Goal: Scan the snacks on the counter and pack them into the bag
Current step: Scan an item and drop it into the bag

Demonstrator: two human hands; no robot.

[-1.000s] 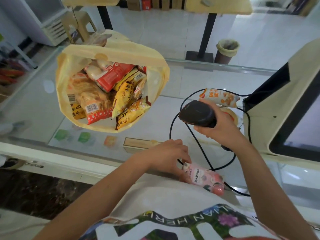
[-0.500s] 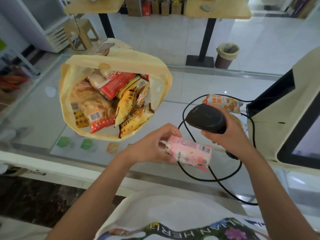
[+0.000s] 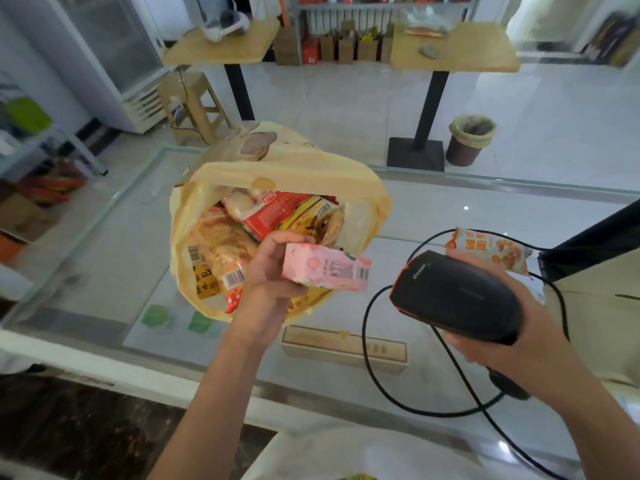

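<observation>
Pink carton (image 3: 325,268); black scanner (image 3: 457,296), orange trim; pale yellow bag (image 3: 277,168).

Glass-topped table (image 3: 485,209) with a pale rim; a yellow plastic bag (image 3: 294,168) stuffed with snack packets (image 3: 270,216) stands at its centre; to the right lie an orange snack packet (image 3: 485,249) and a looping black cable (image 3: 364,337); a cream terminal (image 3: 595,317) sits at the right edge.

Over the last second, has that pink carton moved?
Yes. The pink carton, held in the left hand, rose from the near edge of the counter, past the wooden box, to the bag mouth.
</observation>
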